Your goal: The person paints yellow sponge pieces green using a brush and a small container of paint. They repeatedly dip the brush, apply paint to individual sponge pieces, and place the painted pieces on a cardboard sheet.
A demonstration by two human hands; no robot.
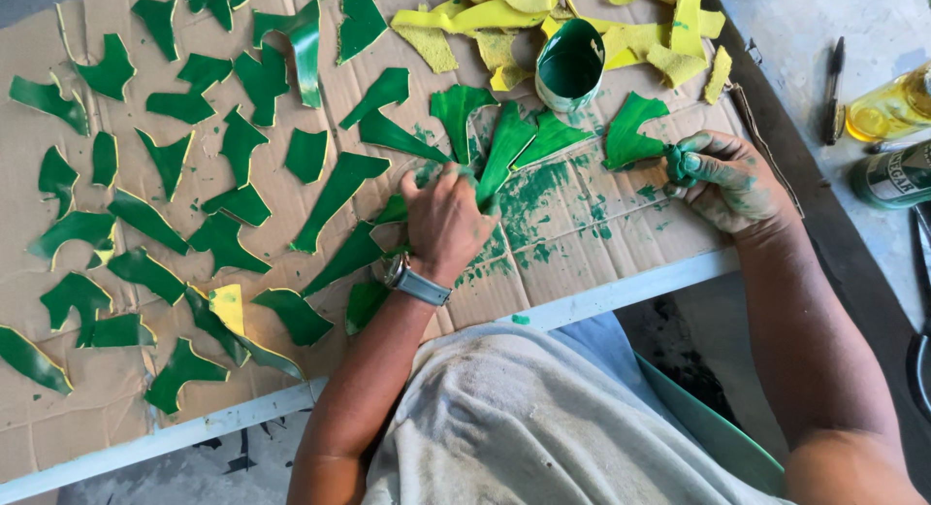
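My left hand (444, 217), with a wristwatch, presses down on a green-painted piece (504, 148) lying on the paint-smeared cardboard sheet (572, 224). My right hand (725, 180), stained green, grips a small green-coated applicator at its fingertips, right next to a fan-shaped green piece (628, 131). An open can of green paint (569, 65) stands just beyond the hands. Unpainted yellow pieces (582, 20) are heaped behind the can.
Several painted green pieces (223, 233) lie spread across the cardboard to the left. A part-yellow piece (228, 306) rests near the front edge. On the grey surface at right stand a jar of yellow liquid (887, 107), a green can (892, 175) and a pen (835, 88).
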